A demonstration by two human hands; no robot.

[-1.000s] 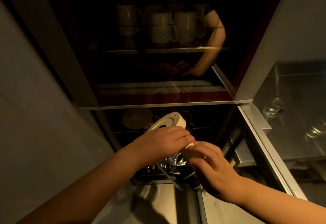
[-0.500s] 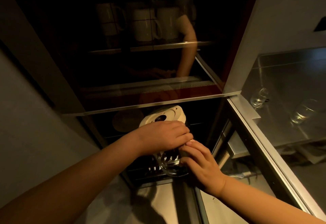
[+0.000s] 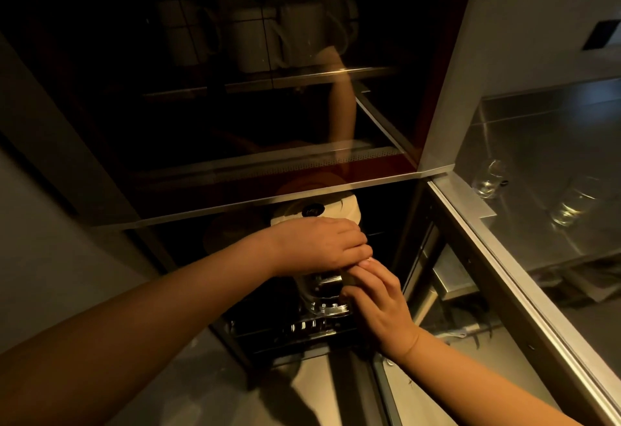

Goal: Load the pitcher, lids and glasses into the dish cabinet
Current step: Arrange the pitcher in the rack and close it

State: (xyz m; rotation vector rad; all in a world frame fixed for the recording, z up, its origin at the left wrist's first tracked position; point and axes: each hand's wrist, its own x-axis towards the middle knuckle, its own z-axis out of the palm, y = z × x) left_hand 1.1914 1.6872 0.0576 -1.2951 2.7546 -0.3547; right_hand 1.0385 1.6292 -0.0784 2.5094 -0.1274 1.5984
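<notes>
Both hands hold a clear glass pitcher [image 3: 322,294] at the open lower compartment of the dish cabinet [image 3: 433,170], in the middle of the scene. The left hand [image 3: 319,244] lies over the top of the pitcher with its fingers curled down around the cream lid [image 3: 319,210], which sits on the pitcher and has a small dark opening on top. The right hand [image 3: 379,301] grips the pitcher from the right side, its fingers wrapped around the glass wall or the handle; I cannot tell which one, because the fingers hide this part. The base of the pitcher is just above or on the wire rack [image 3: 302,328] of the lower compartment; whether it touches is not clear. What is inside the pitcher cannot be seen, only reflections. Behind the pitcher, further in the same compartment, a pale round plate or lid [image 3: 221,237] is dimly visible. The upper compartment is behind a dark glass door [image 3: 235,106], and white mugs [image 3: 255,39] stand in a row on its shelf. To the right, on the steel counter [image 3: 537,163], two empty clear glasses [image 3: 489,178] stand near each other, well apart from the cabinet opening.
</notes>
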